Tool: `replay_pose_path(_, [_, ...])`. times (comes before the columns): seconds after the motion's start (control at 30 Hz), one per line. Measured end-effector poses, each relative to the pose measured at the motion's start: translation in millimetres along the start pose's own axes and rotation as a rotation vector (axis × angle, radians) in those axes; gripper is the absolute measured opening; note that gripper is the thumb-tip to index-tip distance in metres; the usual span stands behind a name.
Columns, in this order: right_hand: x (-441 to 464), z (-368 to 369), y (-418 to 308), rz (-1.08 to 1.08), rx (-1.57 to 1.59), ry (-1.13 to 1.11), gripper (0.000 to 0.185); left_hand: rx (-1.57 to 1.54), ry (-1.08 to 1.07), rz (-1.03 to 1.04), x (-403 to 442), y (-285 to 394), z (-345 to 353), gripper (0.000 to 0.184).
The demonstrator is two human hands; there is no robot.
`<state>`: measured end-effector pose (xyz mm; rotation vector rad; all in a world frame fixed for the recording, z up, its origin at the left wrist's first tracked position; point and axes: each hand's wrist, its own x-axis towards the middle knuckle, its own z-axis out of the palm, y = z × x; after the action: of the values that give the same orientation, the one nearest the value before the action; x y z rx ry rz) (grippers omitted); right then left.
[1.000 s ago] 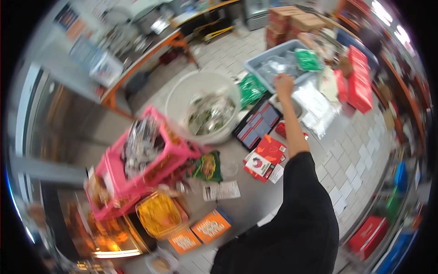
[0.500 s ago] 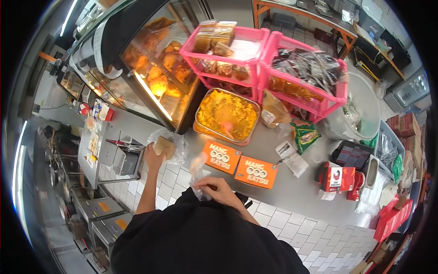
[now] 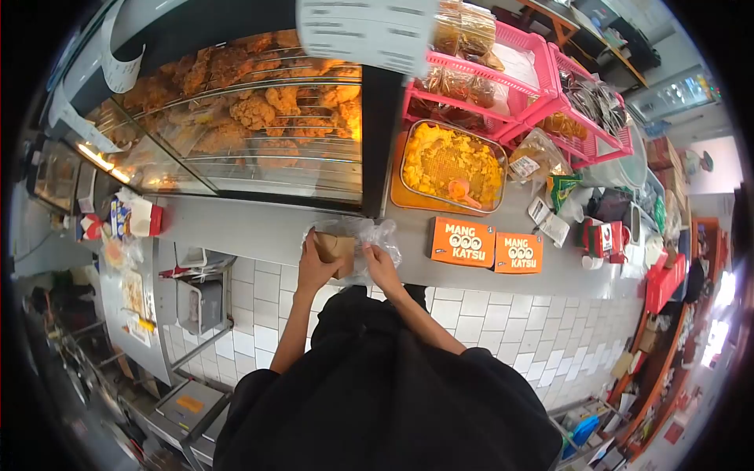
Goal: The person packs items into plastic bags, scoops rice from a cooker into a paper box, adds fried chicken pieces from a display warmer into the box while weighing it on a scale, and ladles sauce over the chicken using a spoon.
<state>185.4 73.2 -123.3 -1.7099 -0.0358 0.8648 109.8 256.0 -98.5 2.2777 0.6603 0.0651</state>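
In the head view, my left hand (image 3: 314, 265) is closed around the left side of a small brown cardboard box (image 3: 342, 250) at the counter's front edge. Clear crumpled plastic (image 3: 385, 234) lies behind and beside that box. My right hand (image 3: 382, 268) pinches the plastic bag just right of the box. Two orange printed boxes (image 3: 462, 242) stand side by side further right on the counter.
A glass display case (image 3: 236, 125) of fried chicken rises behind my hands. To its right are a metal tray (image 3: 452, 166) of yellow food with a pink scoop, and pink baskets (image 3: 542, 74) of packets. Paper receipts (image 3: 369, 31) hang overhead.
My view has turned left toward the display case. My right hand has moved from near my body to the plastic beside the brown box, which my left hand still holds.
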Motion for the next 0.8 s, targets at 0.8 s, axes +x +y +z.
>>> replay_pose_path(0.8, [-42, -22, -13, 0.035, 0.277, 0.164, 0.045, -0.749, -0.325, -0.334, 29, -48, -76, 0.039])
